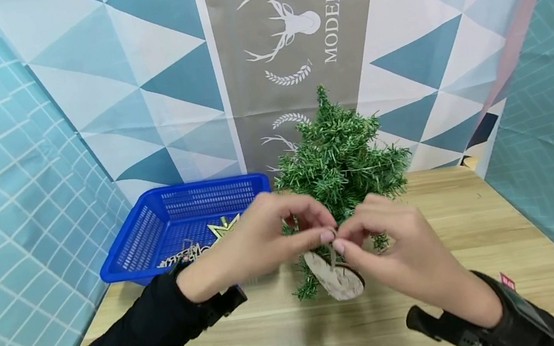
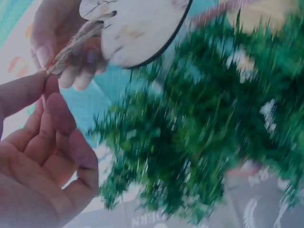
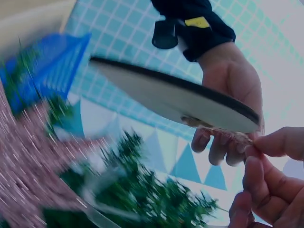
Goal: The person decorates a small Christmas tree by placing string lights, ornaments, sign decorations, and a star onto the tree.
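A flat pale wooden ornament (image 1: 336,280) with a dark edge hangs from a loop of twine (image 2: 78,42) in front of a small green artificial tree (image 1: 338,155). My left hand (image 1: 274,229) pinches the twine between thumb and forefinger. From the other side my right hand (image 1: 397,233) also pinches it, the two sets of fingertips close together. In the right wrist view the ornament (image 3: 166,99) is seen nearly edge-on. The tree's lower part is partly hidden behind both hands.
A blue plastic basket (image 1: 126,275) stands left of the tree, holding a gold star (image 1: 221,227) and several cut-out pieces (image 1: 184,254). A blurred pink glittery pointed decoration (image 3: 38,156) is near the branches. Patterned cloth hangs behind the wooden table (image 1: 258,341).
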The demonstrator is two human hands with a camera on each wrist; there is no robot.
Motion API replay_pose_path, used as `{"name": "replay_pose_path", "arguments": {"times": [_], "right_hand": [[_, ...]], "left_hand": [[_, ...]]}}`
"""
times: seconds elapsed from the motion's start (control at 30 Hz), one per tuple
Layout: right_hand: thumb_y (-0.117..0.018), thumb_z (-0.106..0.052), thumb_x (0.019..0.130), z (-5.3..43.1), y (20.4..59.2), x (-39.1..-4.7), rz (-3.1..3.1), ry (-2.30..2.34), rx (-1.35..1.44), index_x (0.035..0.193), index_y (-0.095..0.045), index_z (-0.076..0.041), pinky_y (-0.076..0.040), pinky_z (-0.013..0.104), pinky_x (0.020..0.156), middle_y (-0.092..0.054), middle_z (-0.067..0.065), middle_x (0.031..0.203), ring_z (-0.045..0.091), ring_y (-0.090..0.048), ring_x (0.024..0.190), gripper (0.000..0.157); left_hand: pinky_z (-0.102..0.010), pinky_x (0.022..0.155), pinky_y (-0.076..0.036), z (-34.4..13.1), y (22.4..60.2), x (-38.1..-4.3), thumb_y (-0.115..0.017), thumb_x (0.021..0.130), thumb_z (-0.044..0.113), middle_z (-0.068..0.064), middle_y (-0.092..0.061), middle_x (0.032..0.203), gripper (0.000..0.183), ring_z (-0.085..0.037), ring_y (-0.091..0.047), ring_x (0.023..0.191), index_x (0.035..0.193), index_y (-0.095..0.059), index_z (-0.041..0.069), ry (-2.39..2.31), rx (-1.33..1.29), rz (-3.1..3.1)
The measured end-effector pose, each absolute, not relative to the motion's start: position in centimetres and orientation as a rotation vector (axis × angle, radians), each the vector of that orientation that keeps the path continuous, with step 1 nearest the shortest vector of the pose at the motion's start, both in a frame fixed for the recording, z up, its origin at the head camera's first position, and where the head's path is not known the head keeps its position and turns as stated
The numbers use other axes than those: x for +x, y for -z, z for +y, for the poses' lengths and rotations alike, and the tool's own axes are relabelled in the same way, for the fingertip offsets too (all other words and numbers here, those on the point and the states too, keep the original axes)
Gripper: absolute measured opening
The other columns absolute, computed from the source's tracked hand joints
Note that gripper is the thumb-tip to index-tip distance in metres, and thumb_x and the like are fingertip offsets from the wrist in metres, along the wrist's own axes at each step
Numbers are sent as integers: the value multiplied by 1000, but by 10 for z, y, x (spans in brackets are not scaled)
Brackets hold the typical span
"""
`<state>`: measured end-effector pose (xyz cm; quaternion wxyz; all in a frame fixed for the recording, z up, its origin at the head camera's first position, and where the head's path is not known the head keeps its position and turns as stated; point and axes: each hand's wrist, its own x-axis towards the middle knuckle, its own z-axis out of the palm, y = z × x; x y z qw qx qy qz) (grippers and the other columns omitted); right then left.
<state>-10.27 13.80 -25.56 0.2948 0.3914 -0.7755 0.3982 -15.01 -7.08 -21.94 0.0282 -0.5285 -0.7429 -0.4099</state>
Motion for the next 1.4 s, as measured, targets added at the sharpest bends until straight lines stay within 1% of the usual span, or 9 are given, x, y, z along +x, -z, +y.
{"name": "replay_pose_path", "arguments": {"times": [0.1,0.3,0.47,0.7,0.97,1.1,1.2,1.3,1.4], "right_hand": [[-70,-2,78,139,244,-114,-2060,-911,947,78,-69,-15,-33,27,68,-51,-12,67,10,-44,69,12],[-70,-5,80,142,241,-134,-2076,-693,752,75,-68,-12,-21,34,67,-42,-5,64,13,-35,68,8],[-66,-7,82,145,246,-143,-2094,-628,678,74,-66,-12,-20,37,69,-42,-3,65,15,-33,70,9],[-67,-10,81,148,249,-144,-2107,-544,613,74,-68,-12,-18,43,72,-42,-4,68,19,-33,71,8],[-66,-11,82,149,253,-141,-2108,-493,676,77,-70,-12,-16,54,88,-49,3,82,27,-39,85,7],[-58,-24,91,154,264,-140,-1954,-583,760,82,-70,-8,-13,54,98,-57,13,97,34,-42,97,22],[-55,-33,93,167,281,-139,-1786,-684,775,86,-69,-3,-15,46,99,-59,18,102,35,-45,100,34],[-56,-26,92,193,307,-134,-1730,-760,740,95,-66,2,-20,37,95,-61,18,105,32,-48,99,30],[-56,-5,87,223,339,-131,-1883,-873,662,107,-61,6,-25,30,92,-60,17,108,30,-48,99,23]], "left_hand": [[-25,64,-47,-68,211,-161,-71,86,6,7,-66,78,7,-2,-57,68,92,-70,6,1236,-1507,-2291],[-27,62,-42,-62,213,-185,-65,90,3,2,-63,82,9,-10,-49,67,96,-71,5,1245,-1363,-2292],[-27,66,-43,-52,218,-196,-62,91,0,0,-62,88,12,-10,-49,71,98,-70,5,1155,-1336,-2280],[-22,74,-43,-45,220,-198,-67,89,6,2,-66,90,8,-8,-55,81,96,-70,10,892,-1283,-2281],[-23,84,-40,-55,230,-192,-71,86,6,0,-66,96,11,-13,-54,91,96,-69,9,847,-1353,-2149],[-25,93,-39,-69,241,-185,-70,86,5,-5,-61,106,17,-16,-51,104,103,-66,6,901,-1338,-2056],[-26,86,-43,-87,254,-180,-67,86,0,-4,-60,102,17,-15,-52,96,103,-64,4,969,-1320,-2057],[-26,74,-45,-109,272,-174,-66,86,-2,2,-57,94,17,-10,-52,85,99,-64,9,1025,-1257,-2167],[-24,64,-46,-128,293,-169,-67,86,-1,8,-55,87,17,-6,-51,78,95,-63,13,1092,-1214,-2365]]}}
